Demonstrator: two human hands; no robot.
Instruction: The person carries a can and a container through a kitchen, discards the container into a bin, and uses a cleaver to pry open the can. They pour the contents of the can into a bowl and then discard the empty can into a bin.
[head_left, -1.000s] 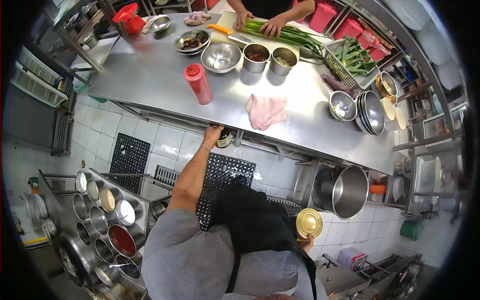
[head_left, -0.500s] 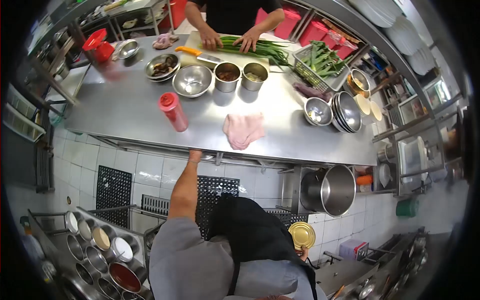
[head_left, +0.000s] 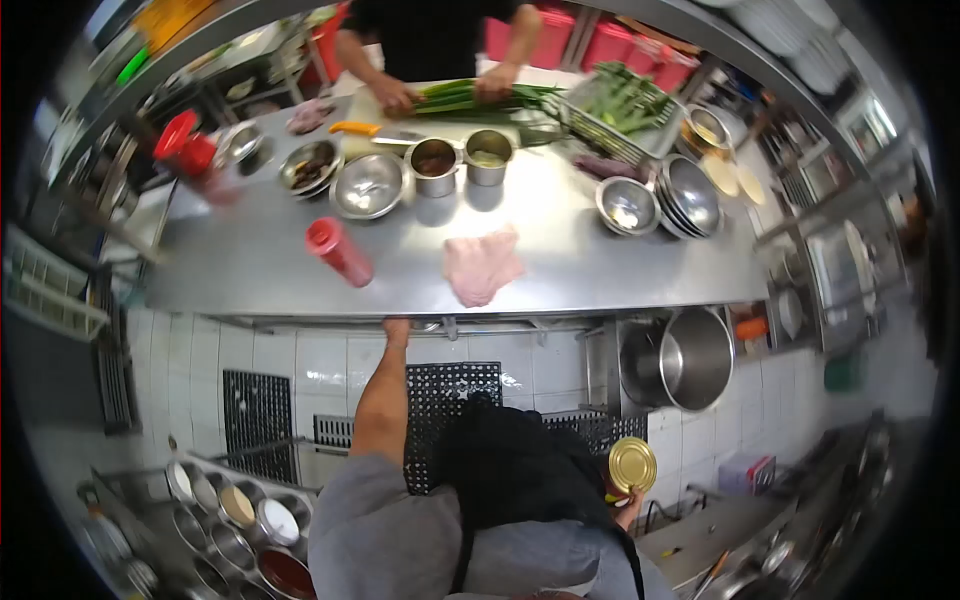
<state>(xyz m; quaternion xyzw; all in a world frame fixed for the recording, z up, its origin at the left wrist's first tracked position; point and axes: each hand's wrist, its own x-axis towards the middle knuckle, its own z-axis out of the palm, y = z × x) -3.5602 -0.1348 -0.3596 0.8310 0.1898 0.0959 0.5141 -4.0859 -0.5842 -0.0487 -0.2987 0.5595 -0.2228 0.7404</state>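
My left arm is stretched forward, and my left hand (head_left: 397,327) reaches beneath the front edge of the steel table (head_left: 560,285). Its fingers are hidden there, so what they touch does not show. Low on the right, beside my black apron, my right hand (head_left: 630,510) is closed around a large tin can (head_left: 633,465). The can's round gold end faces up, and little of its side shows. On the table above my left hand lie a pink cloth (head_left: 482,266) and a tilted-looking red squeeze bottle (head_left: 340,252).
Across the table a person's hands (head_left: 398,97) hold green leeks (head_left: 465,98) on a board beside an orange-handled knife (head_left: 372,131). Steel bowls (head_left: 368,186) and two pots (head_left: 433,167) stand nearby. A big stockpot (head_left: 695,358) is at right, sauce containers (head_left: 235,505) at lower left.
The view has shifted, with the table sitting slightly lower. My right hand and the can appear further right, and the can's side now shows a little. My left hand stays under the table edge.
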